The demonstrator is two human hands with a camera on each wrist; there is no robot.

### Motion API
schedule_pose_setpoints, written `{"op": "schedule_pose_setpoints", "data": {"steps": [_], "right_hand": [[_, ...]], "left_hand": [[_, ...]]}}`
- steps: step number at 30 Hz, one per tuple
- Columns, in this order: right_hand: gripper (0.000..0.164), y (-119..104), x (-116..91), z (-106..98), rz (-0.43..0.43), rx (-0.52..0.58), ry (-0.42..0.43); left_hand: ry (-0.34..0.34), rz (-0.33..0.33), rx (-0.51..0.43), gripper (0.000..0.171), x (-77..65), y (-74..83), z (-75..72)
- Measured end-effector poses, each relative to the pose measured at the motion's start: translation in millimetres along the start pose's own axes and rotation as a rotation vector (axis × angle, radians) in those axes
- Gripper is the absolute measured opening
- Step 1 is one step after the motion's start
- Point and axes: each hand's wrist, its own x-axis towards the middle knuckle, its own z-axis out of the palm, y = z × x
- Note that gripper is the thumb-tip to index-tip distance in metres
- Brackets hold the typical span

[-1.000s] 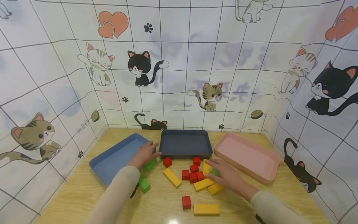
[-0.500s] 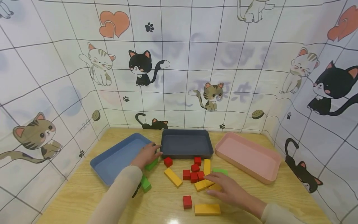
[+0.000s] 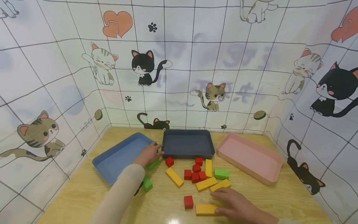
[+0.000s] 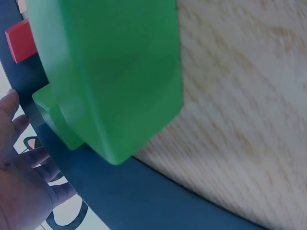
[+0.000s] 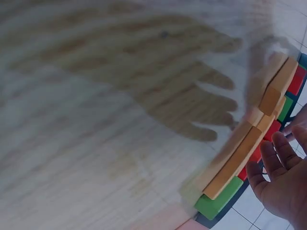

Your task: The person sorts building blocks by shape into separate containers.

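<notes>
My left hand [image 3: 149, 154] hangs with fingers loosely spread at the right rim of the blue tray [image 3: 102, 156], over a green block [image 3: 153, 164]. A second green block [image 3: 147, 184] lies below that wrist; in the left wrist view a green block [image 4: 115, 72] looms large. My right hand [image 3: 235, 203] holds nothing, its fingers relaxed. Its thumb overlaps the right end of the front yellow block [image 3: 205, 209], and its fingertips come close to another yellow block [image 3: 220, 185]. A single red cube [image 3: 188, 202] sits just left of that front block.
Several red cubes [image 3: 195, 177] cluster mid-table near a yellow block [image 3: 208, 168] and a green block [image 3: 221, 174]. Another yellow block [image 3: 174, 177] lies left of them. Behind stand a dark tray [image 3: 188, 156] and a pink tray [image 3: 246, 168], before a cat-patterned cloth wall [image 3: 179, 118].
My right hand has drawn back toward the front of the table, uncovering the right-hand green block and the yellow blocks. The left hand stays nearly still; the head view shifts slightly.
</notes>
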Motion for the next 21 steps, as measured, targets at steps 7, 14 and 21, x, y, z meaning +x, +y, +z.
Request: {"op": "schedule_pose_setpoints", "data": {"steps": [7,14,21], "right_hand": [[0.056,6.5,-7.8,3.8,0.025,0.056,-0.059],[0.051,8.4,-8.9,5.0,0.005,0.066,-0.086],[0.048,8.4,-3.9,7.0,0.001,0.047,-0.097]], "left_hand": [[-0.006,-0.004,0.018,0.051,-1.6,2.7,-3.7],[-0.014,-0.006,0.012,0.051,-2.0,4.1,-5.5],[-0.021,-0.004,0.023,0.052,0.8,2.1,-3.9]]}}
